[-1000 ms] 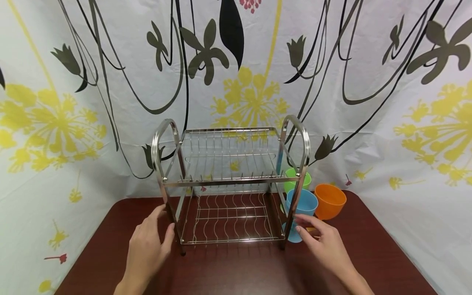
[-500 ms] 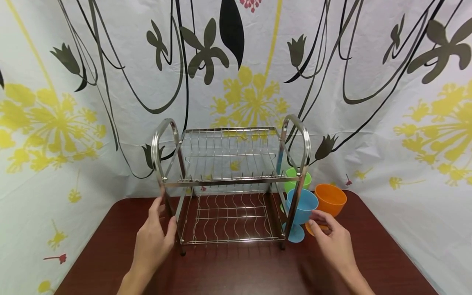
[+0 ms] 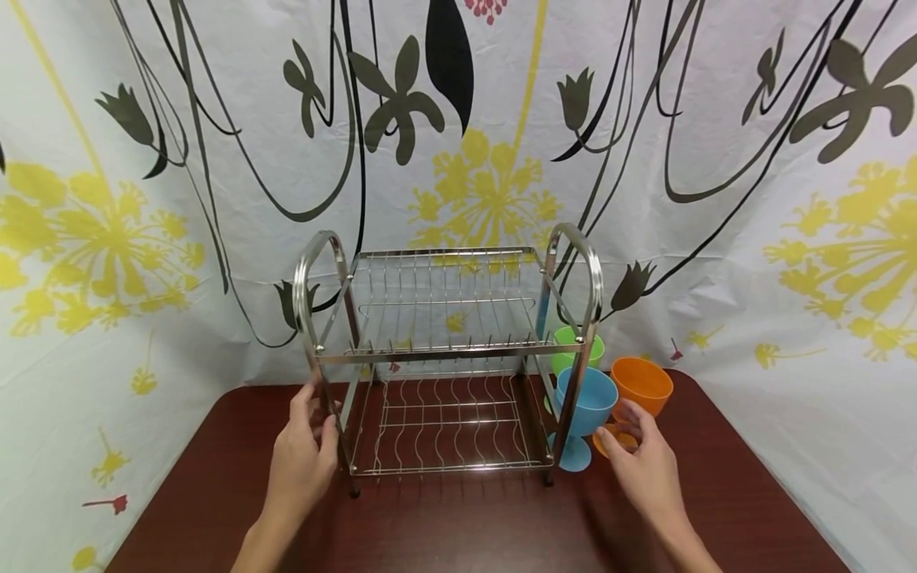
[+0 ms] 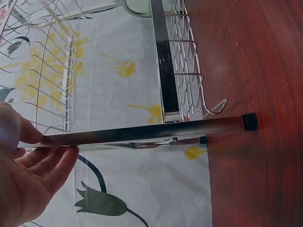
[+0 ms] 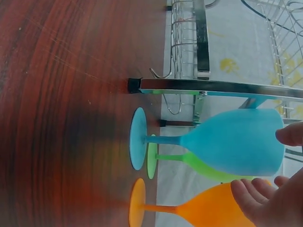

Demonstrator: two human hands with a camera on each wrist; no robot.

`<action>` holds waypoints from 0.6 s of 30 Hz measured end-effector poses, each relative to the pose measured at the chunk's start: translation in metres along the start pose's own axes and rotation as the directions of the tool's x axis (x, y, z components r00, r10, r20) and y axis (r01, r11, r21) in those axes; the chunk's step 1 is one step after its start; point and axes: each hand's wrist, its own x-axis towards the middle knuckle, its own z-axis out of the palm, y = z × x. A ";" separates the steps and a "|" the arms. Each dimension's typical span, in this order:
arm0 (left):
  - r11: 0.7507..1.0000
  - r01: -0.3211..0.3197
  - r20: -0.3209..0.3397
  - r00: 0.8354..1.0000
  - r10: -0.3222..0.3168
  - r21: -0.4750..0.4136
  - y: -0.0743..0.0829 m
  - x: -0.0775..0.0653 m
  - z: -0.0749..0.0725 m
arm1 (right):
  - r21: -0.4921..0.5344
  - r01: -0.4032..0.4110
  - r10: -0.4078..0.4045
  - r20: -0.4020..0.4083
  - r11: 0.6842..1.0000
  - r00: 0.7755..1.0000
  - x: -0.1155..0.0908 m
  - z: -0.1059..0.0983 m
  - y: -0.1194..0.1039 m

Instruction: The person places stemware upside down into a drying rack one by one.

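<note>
A two-tier metal dish rack stands on the table. At its front left post, my left hand pinches the metal between thumb and fingers; the left wrist view shows this post held near its middle. To the right of the rack stand plastic goblets: a blue goblet, an orange goblet and a green goblet partly hidden behind the blue one. My right hand is beside the blue goblet, thumb and fingers spread apart; in the right wrist view the thumb lies close to its bowl.
A dark red-brown table bears the rack and goblets. Behind and at both sides hangs a white curtain with a printed flower pattern. The rack's right post stands in front of part of the blue goblet.
My right hand has moved right, from the rack's right post to the goblets' right side. My left hand has slid closer and taken hold of the rack's left post.
</note>
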 end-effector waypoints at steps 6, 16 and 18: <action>0.998 0.035 0.024 0.999 -0.034 -0.043 0.000 0.003 0.003 | 0.038 -0.032 0.030 0.041 0.999 0.999 0.005 0.004 0.004; 0.997 0.055 0.039 0.998 -0.053 -0.054 -0.002 0.004 0.003 | 0.086 -0.051 0.045 0.065 0.995 0.997 0.011 0.020 0.010; 0.998 0.047 0.042 0.998 -0.045 -0.047 -0.002 0.004 0.004 | 0.095 -0.044 0.038 0.061 0.994 0.997 0.012 0.023 0.011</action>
